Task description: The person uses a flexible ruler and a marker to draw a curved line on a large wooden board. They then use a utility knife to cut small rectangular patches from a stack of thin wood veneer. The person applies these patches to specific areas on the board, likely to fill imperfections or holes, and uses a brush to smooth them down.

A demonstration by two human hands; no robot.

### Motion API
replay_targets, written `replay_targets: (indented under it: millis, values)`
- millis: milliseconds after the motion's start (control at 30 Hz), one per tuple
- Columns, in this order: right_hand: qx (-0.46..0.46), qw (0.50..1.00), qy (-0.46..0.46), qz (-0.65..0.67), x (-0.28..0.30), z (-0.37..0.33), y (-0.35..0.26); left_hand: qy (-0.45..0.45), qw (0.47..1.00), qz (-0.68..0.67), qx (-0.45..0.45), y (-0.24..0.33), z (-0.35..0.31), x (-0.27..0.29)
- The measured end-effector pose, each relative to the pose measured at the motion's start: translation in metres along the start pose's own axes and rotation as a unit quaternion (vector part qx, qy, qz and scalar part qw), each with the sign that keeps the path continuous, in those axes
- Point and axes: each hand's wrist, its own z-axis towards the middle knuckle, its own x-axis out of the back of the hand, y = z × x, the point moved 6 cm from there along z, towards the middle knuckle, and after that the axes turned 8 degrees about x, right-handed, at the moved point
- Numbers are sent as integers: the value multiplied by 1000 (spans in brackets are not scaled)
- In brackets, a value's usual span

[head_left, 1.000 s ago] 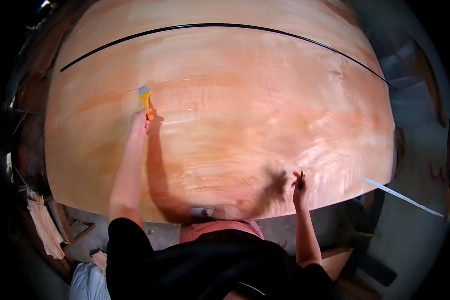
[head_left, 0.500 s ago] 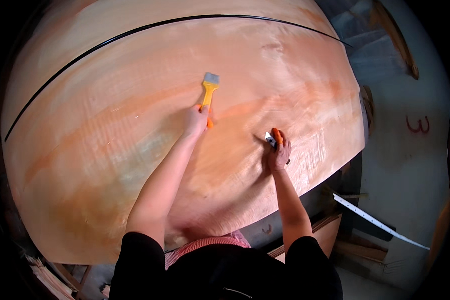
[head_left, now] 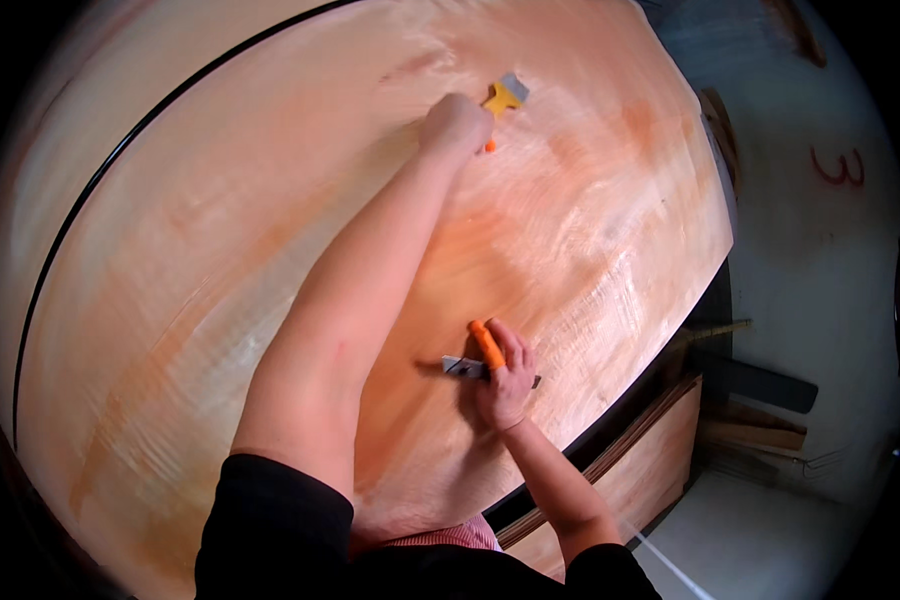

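Observation:
My left hand (head_left: 458,124) reaches far over a large sheet of wood veneer (head_left: 560,190), closed around the yellow handle of a scraper (head_left: 506,97). The scraper's flat grey blade points away to the upper right, and a bit of orange shows at my fingers. Nearer to me, my right hand (head_left: 510,385) is closed on a utility knife (head_left: 462,367), its silver blade end pointing left just over the veneer. An orange cover (head_left: 486,343) appears to sit on one finger of that hand. Whether the scraper touches the sheet I cannot tell.
A thin black strip (head_left: 120,150) curves across the veneer's far left. At the right, a stack of sheets (head_left: 610,470) lies below the near edge. Beyond are a dark bar (head_left: 755,380), wood offcuts (head_left: 755,432) and a grey floor (head_left: 810,270) with a red mark.
My left hand has carried the scraper farther away and to the right. My right hand has come nearer and left, turning the knife blade more to the left. The whole view has shifted and turned.

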Motion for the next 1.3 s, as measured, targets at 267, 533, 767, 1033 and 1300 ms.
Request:
replay_targets:
  millis: [267, 533, 767, 1033, 1300]
  values:
    - [-8, 999, -22, 42, -1, 0, 8, 23, 977, 202, -69, 47, 41, 20]
    - [13, 1000, -7, 15, 0, -6, 0, 73, 939, 331, -63, -77, -90, 170]
    - [56, 997, 39, -23, -6, -15, -5, 201, 921, 334, -2, -255, -277, 300]
    - [42, 990, 48, -127, -16, -37, -7, 366, 913, 173, 54, -501, -512, 379]
    - [135, 989, -59, 29, -2, -161, -174, 456, 793, -338, 223, -672, -729, 322]
